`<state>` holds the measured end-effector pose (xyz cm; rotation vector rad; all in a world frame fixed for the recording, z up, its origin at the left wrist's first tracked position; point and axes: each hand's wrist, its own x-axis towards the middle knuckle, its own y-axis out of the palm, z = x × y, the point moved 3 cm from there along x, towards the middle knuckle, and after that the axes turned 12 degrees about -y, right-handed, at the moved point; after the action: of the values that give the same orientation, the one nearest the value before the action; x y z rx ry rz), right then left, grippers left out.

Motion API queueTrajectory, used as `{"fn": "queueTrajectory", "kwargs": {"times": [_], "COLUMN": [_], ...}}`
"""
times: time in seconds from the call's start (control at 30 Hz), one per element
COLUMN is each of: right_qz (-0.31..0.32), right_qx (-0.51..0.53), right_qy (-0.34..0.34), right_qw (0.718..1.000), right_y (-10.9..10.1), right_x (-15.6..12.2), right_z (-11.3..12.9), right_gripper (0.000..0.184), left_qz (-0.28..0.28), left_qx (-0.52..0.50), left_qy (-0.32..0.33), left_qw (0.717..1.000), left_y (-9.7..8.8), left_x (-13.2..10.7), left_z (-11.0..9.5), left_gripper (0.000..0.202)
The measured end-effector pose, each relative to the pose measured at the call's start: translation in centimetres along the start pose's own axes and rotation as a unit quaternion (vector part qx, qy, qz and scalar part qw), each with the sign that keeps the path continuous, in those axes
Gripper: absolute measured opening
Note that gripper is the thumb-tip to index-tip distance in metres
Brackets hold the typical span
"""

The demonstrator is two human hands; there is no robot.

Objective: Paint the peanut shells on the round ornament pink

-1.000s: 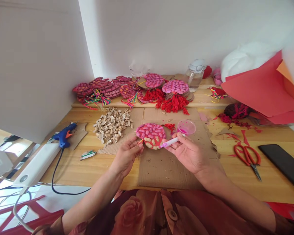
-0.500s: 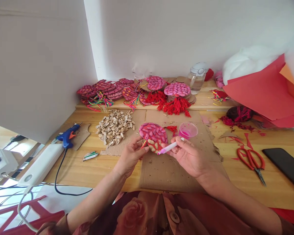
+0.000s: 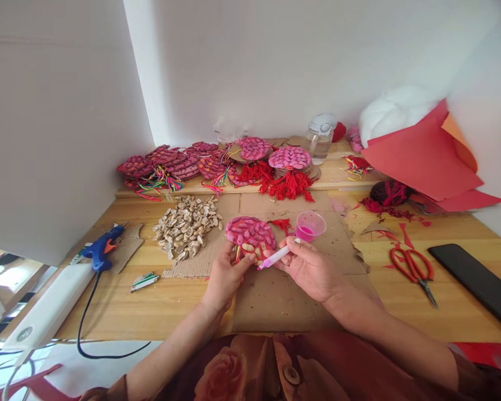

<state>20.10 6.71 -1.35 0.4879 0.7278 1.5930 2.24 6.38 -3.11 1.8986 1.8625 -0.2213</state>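
My left hand (image 3: 224, 277) grips the near left edge of a round disc (image 3: 250, 234) covered in shells, most of them painted pink and a few near the bottom still bare. My right hand (image 3: 309, 268) is closed on a white brush with a pink tip (image 3: 276, 255), its tip touching the lower edge of the disc. Just behind my right hand stands a small clear cup of pink paint (image 3: 310, 225). The disc is held above a sheet of brown cardboard (image 3: 275, 295).
A heap of bare shells (image 3: 187, 225) lies left of the disc. A blue glue gun (image 3: 101, 249) with a black cord sits further left. Finished pink discs with tassels (image 3: 217, 164) line the back shelf. Red scissors (image 3: 415, 268), a black phone (image 3: 478, 285) and red paper (image 3: 421, 159) lie right.
The brush tip has slid down and left along the disc's lower edge. My left hand shifted its hold slightly. The view moved a little.
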Motion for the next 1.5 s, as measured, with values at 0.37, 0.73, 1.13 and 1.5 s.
{"fn": "queueTrajectory", "kwargs": {"times": [0.37, 0.73, 1.13, 1.5], "right_qz": [0.038, -0.012, -0.023, 0.028], "right_qx": [-0.043, -0.199, -0.777, -0.8], "right_qy": [-0.014, -0.299, -0.341, -0.329], "right_qw": [0.998, 0.933, 0.528, 0.5], "right_y": [0.9, 0.6, 0.0, -2.3], "right_x": [0.1, -0.2, 0.8, 2.3], "right_z": [-0.2, 11.9, 11.7, 10.4], "right_gripper": [0.027, 0.014, 0.012, 0.011], "left_qz": [0.008, -0.014, 0.001, 0.001], "left_qx": [0.0, -0.08, -0.032, -0.02], "left_qy": [0.042, 0.115, 0.135, 0.14], "left_qw": [0.999, 0.99, 0.99, 0.99], "left_y": [0.3, -0.1, 2.9, 2.6], "left_x": [0.1, 2.2, 5.3, 5.5], "left_z": [0.6, -6.3, -2.8, -3.1], "left_gripper": [0.039, 0.034, 0.026, 0.028]}}
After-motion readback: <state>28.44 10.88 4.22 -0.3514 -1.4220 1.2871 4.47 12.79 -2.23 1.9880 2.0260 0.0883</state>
